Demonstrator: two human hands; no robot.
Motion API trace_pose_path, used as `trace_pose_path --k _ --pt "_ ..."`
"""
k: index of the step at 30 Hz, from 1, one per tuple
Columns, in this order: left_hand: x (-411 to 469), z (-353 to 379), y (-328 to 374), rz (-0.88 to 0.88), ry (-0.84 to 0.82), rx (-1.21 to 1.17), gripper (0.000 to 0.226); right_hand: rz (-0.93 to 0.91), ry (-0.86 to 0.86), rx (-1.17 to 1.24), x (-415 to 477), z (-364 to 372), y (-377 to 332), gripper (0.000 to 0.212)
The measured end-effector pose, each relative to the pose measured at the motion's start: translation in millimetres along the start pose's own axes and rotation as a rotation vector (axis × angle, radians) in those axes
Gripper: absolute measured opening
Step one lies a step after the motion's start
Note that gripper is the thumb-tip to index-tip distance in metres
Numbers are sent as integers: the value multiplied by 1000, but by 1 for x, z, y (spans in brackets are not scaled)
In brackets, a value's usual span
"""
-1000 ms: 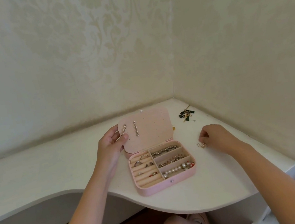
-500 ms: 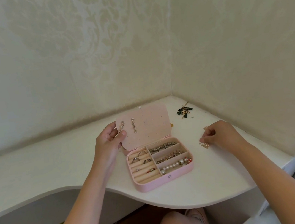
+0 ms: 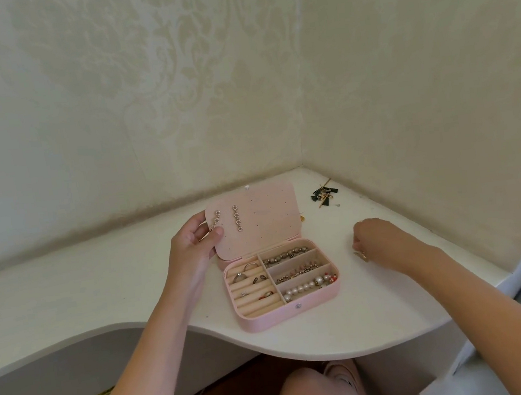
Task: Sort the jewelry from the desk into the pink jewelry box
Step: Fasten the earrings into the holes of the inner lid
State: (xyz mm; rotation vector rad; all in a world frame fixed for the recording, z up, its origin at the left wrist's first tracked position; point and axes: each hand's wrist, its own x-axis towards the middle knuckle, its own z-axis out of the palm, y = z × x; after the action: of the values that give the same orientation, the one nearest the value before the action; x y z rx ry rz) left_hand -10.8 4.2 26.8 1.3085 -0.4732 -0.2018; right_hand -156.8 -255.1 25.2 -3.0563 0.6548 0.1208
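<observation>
Left hand point(image 3: 193, 248) grips pink lid point(image 3: 261, 217); right hand point(image 3: 379, 238) pinches gold piece point(image 3: 362, 255)

A room in a home. Two walls point(image 3: 109, 101) meet in a corner, both covered in cream wallpaper point(image 3: 418, 79) with a pale damask pattern. Fitted into the corner is a white desk point(image 3: 68, 303) with a curved front edge. On it stands an open pink box point(image 3: 299, 312) with rings point(image 3: 239, 277), bracelets point(image 3: 286, 256) and pearls point(image 3: 306, 287) in its compartments and earrings point(image 3: 237, 218) pinned in the lid point(image 3: 264, 210). A small heap point(image 3: 323, 194) of loose jewelry lies near the corner. Dark wood floor point(image 3: 230, 391) shows under the desk
</observation>
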Motion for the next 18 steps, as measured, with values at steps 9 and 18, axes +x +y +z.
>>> trace_pose_path --k 9,18 --pt "-1 1 1 -6 -5 -3 31 156 6 470 -12 -18 9 15" --pt "-1 2 1 -6 6 -3 32 194 -86 355 -16 -28 7 20"
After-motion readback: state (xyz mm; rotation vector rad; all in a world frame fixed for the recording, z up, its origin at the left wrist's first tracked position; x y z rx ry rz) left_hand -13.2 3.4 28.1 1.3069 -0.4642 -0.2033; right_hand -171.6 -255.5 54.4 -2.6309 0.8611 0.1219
